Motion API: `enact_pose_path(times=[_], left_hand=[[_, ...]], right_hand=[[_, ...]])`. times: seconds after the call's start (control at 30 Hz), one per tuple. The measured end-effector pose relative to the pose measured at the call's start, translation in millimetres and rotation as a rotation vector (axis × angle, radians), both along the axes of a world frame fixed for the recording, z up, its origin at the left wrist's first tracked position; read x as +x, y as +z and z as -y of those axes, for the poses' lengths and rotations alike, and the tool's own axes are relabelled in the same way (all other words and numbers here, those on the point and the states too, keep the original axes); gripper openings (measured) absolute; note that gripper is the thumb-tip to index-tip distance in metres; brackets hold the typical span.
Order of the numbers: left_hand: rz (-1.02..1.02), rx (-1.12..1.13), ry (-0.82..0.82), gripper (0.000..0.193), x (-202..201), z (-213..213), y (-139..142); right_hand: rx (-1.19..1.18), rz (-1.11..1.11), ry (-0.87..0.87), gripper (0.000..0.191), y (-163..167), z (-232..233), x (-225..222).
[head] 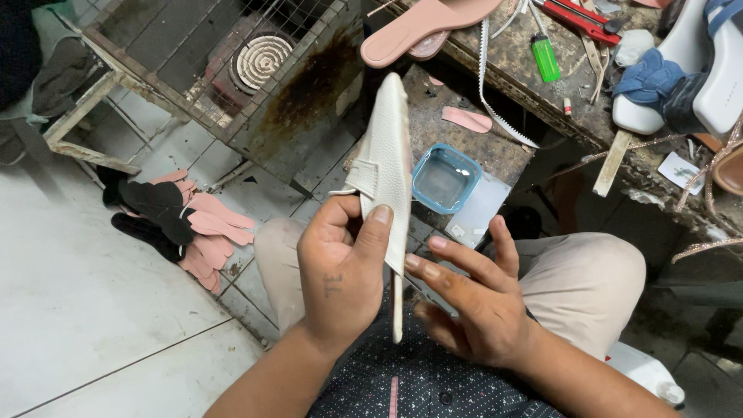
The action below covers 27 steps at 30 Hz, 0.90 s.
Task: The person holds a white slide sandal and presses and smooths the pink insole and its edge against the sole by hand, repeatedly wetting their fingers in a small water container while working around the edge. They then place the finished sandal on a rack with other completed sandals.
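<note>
Both hands work a white sole point(387, 162): left hand point(340, 271) pinches its edge, right hand point(472, 298) spread, fingertips steadying; best kept edge-on.

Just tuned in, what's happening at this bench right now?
A seated person holds a white sandal sole edge-on over their lap. The left hand grips it near the middle, thumb on its textured face, while the right hand touches its lower edge with open fingers. Just beyond sits a blue tray on a low stand. A pink sole, a green lighter and red pliers lie on the workbench. Pink and black insoles are piled on the tiled floor.
</note>
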<state>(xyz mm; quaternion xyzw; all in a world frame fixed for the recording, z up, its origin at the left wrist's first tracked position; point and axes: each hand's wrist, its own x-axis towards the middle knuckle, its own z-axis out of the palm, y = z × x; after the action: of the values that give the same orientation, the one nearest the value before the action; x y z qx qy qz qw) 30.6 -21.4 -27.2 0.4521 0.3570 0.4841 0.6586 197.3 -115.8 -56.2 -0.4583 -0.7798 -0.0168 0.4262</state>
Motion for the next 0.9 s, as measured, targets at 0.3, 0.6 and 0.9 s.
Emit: enact_pose_path(times=[0.3,0.6,0.9], left_hand=[[0.27,-0.443,-0.175,0.017,-7,-9,-9],[0.227,-0.388,-0.24,0.018,-8,-8,-6],[0.332,-0.224,-0.107,0.016,5,-19,-10]], right_hand=[[-0.044,-0.07,0.063,0.052,-2,-5,9],[0.005,-0.153,-0.021,0.051,-1,-25,19],[-0.225,-0.105,0.115,0.07,-9,-22,9]])
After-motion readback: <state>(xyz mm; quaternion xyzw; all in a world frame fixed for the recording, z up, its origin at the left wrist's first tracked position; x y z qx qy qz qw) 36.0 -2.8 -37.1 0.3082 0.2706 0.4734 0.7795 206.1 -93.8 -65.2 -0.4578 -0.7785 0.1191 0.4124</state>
